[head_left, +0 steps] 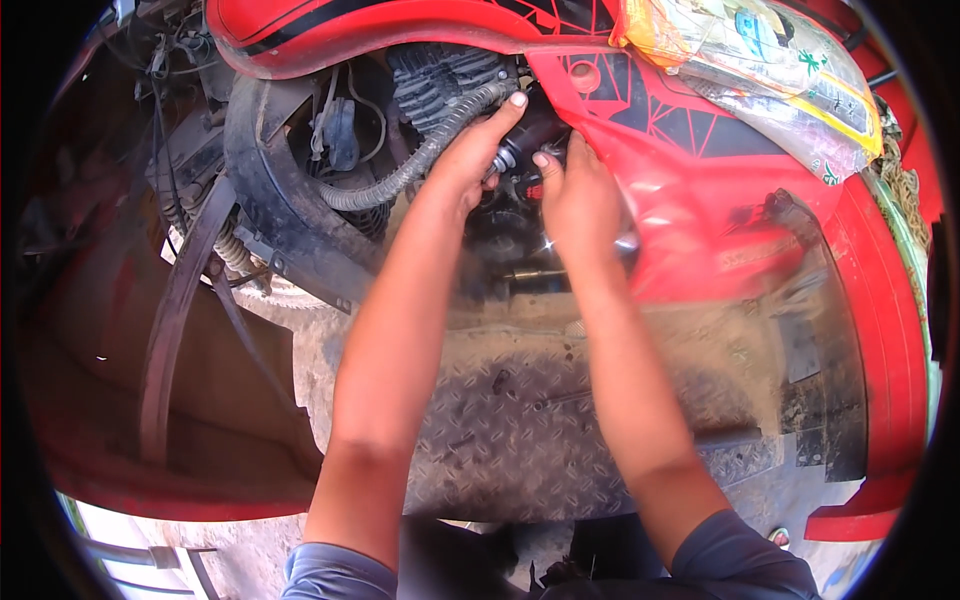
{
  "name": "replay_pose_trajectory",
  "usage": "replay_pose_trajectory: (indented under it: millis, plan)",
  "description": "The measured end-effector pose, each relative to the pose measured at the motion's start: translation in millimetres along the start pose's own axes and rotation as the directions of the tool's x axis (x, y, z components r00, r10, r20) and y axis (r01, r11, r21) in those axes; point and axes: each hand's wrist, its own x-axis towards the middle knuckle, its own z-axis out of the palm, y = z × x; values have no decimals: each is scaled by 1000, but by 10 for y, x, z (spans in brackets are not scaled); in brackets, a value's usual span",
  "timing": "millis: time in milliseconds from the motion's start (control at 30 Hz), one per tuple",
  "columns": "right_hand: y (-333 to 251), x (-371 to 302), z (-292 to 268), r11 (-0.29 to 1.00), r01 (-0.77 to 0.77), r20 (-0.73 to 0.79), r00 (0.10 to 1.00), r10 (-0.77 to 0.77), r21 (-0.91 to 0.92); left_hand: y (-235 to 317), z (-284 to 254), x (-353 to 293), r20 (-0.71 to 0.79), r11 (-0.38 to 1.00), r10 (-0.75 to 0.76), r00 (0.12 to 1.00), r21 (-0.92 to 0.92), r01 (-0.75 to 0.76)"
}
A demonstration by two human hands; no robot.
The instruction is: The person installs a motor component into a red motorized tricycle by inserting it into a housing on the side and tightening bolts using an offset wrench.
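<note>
Both my hands reach into the opening beside the red body panel (660,190) of a vehicle. My left hand (468,160) is curled round a dark part with a silver ring-shaped end (506,156), its thumb pointing up; what exactly it grips is partly hidden. Close to its right, my right hand (582,205) is bent inward at the panel's edge, thumb toward the same dark parts, most of its fingers out of sight. A grey corrugated hose (405,178) runs just left of my left hand, below a black finned engine part (440,80).
Under my forearms lies a dusty tread-plate footboard (510,420). A curved black guard (265,190) and loose cables are at the left, above a large red-edged panel (160,400). A clear printed plastic bag (770,70) rests on the red bodywork at the upper right.
</note>
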Motion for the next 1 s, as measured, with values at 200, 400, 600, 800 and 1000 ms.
replay_pose_trajectory:
  millis: [200,400,600,800,1000]
  plan:
    - [-15,-108,125,994,44,-83,996,-36,98,-413,-133,-119,-8,951,227,974,-213,-224]
    - [230,-85,94,964,149,50,985,-164,218,-462,-387,192,168,948,180,969,-294,-125]
    - [278,1,178,983,133,93,985,-145,125,-336,-347,204,129,968,231,964,-134,-214]
    - [249,27,140,854,64,139,978,-158,516,-325,-329,68,159,945,299,941,91,-315]
    - [153,36,34,919,28,196,974,-113,393,-495,-443,199,202,964,259,944,-114,-240]
